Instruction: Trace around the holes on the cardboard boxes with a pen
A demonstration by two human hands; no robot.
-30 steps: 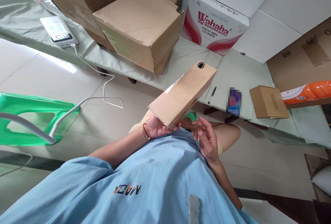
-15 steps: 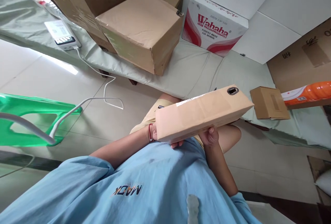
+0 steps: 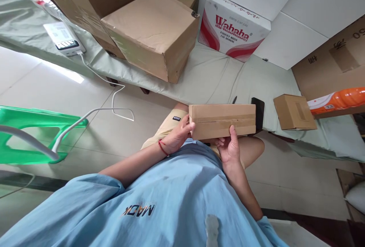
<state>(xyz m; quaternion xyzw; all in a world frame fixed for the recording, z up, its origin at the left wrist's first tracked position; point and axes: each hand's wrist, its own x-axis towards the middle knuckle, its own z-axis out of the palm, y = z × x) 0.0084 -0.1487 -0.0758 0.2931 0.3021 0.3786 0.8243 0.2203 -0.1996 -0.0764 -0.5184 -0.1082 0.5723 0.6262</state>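
Note:
A long, narrow cardboard box [image 3: 222,120] is held above my lap, a taped seam running along the side that faces me. My left hand [image 3: 181,131] grips its left end, thumb against the near edge and a red string bracelet at the wrist. Toward the right, my right hand [image 3: 229,146] holds the lower edge with its thumb up on the taped side; some of its fingers are hidden beneath. Just past the box's right end, a black phone-like slab [image 3: 258,113] lies on the covered bench, and a dark pen-like item [image 3: 234,99] is behind the box.
A cloth-covered bench [image 3: 211,75] runs across in front. On it stand large cartons [image 3: 154,26], a Wahaba water carton [image 3: 234,30], a small box [image 3: 295,112], an orange bottle [image 3: 339,98] and a power bank [image 3: 65,37] with a white cable. A green stool [image 3: 71,121] is at left.
The box has been turned from a slant to nearly level, its taped side now facing me. My left hand has come out to its left end, and the black slab is uncovered.

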